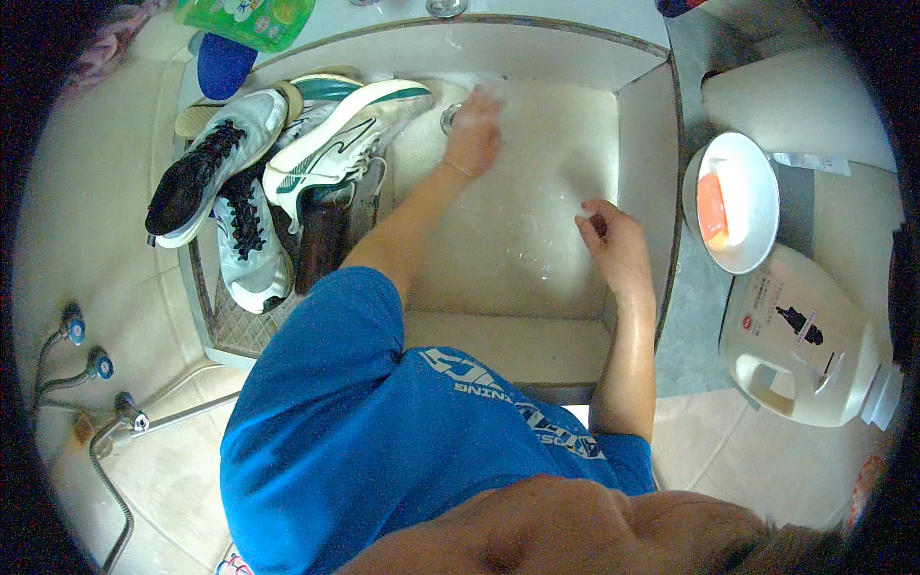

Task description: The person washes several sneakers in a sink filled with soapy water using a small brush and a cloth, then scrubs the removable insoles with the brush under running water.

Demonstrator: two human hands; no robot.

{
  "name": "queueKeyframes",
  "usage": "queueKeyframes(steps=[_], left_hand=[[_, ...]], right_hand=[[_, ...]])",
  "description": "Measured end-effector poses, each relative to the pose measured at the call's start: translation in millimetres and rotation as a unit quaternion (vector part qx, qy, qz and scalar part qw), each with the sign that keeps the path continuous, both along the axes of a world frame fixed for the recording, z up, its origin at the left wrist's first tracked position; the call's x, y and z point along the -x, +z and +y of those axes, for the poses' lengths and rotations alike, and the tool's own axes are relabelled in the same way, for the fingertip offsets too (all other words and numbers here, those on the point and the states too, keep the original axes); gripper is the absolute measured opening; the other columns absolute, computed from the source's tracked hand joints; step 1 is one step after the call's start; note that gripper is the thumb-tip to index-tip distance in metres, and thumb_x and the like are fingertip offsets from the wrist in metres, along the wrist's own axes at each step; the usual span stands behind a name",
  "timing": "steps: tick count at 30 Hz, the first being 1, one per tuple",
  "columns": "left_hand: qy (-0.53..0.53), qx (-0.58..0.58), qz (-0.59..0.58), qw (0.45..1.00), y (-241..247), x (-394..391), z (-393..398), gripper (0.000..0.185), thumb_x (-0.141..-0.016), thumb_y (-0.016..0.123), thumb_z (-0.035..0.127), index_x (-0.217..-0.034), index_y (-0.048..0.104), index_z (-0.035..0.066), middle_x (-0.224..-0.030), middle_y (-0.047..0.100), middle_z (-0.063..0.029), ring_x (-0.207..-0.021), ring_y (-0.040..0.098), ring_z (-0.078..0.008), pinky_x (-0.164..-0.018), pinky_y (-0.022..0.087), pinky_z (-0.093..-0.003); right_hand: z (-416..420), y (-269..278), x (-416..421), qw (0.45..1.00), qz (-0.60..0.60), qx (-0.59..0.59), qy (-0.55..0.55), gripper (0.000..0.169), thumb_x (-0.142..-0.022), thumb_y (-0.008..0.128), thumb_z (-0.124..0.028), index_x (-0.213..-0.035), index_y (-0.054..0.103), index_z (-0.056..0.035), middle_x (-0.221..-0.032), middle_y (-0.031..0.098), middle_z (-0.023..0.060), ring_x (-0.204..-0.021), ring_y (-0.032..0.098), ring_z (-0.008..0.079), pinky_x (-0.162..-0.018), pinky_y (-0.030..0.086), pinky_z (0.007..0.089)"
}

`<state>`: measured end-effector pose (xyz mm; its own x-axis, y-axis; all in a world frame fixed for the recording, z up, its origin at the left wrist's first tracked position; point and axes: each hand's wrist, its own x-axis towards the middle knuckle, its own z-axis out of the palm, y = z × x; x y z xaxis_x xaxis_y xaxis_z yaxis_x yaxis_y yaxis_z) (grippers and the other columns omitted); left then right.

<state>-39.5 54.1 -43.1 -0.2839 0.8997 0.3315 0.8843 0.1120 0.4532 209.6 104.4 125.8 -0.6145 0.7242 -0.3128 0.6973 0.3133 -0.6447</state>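
My left hand is blurred over the metal drain near the back of a pale laundry sink. Its finger positions are unclear. To the right, my right hand hovers over the basin with loosely curled fingers, a gap between thumb and forefinger, and nothing visible in it. Wet streaks mark the basin floor. Left of my left hand, a white and green sneaker lies tilted on its side. Grey-white sneakers with black laces are heaped beside it, partly overlapping, above the ridged washboard.
On the right ledge, a white bowl holds an orange-red bar. A large, labelled plastic jug lies near it. A green package and a blue object sit back left. Wall valves and a hose are lower left.
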Motion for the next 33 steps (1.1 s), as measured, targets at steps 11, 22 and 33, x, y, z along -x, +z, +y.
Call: queueKeyframes(steps=[11, 22, 33], left_hand=[[0.129, 0.252, -0.041, 0.958, -6, -16, 30, 0.042, -0.082, 0.051, 0.019, -0.123, 0.049, 0.009, -0.129, 0.045, -0.0109, -0.118, 0.045, -0.0269, -0.098, 0.036, -0.0463], [-0.334, 0.196, -0.033, 0.921, 33, -120, -83, 0.041, -0.077, 0.06, 0.022, -0.117, 0.054, 0.012, -0.135, 0.041, -0.0097, -0.127, 0.035, -0.0276, -0.1, 0.032, -0.0505], [-0.098, 0.182, 0.174, 0.963, -1, -44, 20, 0.038, -0.084, 0.047, 0.014, -0.122, 0.049, 0.011, -0.135, 0.041, -0.0101, -0.123, 0.04, -0.0276, -0.098, 0.035, -0.0449]], right_hand=[[-2, 1, -2, 1.0, 0.012, -0.021, 0.009, 0.023, -0.081, 0.063, -0.015, -0.099, 0.061, -0.0011, -0.074, 0.063, 0.0168, -0.067, 0.062, 0.03, -0.062, 0.049, 0.0372], [-2, -6, -5, 0.999, -0.003, -0.025, 0.024, 0.022, -0.081, 0.062, -0.016, -0.098, 0.061, -0.0013, -0.076, 0.064, 0.0167, -0.071, 0.063, 0.0314, -0.065, 0.049, 0.039], [-4, -6, -1, 1.0, -0.002, 0.001, 0.022, 0.023, -0.081, 0.063, -0.018, -0.097, 0.06, -0.0025, -0.079, 0.064, 0.016, -0.073, 0.063, 0.0315, -0.065, 0.049, 0.039]])
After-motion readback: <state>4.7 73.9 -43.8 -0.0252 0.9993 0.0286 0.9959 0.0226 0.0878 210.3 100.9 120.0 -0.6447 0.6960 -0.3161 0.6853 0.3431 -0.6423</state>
